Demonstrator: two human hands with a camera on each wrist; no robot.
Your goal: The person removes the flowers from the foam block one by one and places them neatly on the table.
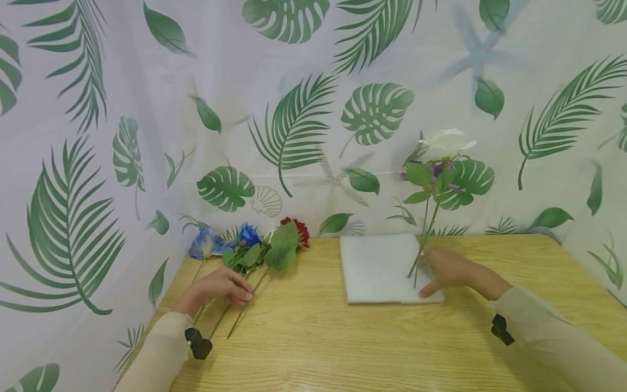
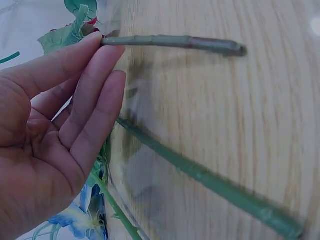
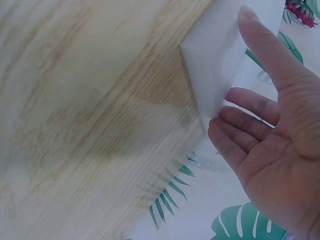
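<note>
At the left of the table my left hand (image 1: 225, 286) pinches the stem (image 2: 170, 41) of a red artificial flower (image 1: 302, 233) between thumb and forefinger. Large green leaves partly cover its bloom. Blue artificial flowers (image 1: 249, 235) lie beside it, their stems running under the left hand. A white foam block (image 1: 377, 269) lies flat on the right half, with a white artificial rose (image 1: 446, 144) and a purple flower (image 1: 456, 188) standing in it on tilted stems. My right hand (image 1: 446, 267) steadies the block's right side, thumb over the top and fingers along the edge.
The wooden table (image 1: 313, 337) meets a white curtain (image 1: 303, 65) with a green leaf print behind and at the left. A pale blue flower (image 1: 203, 243) lies at the table's far left corner.
</note>
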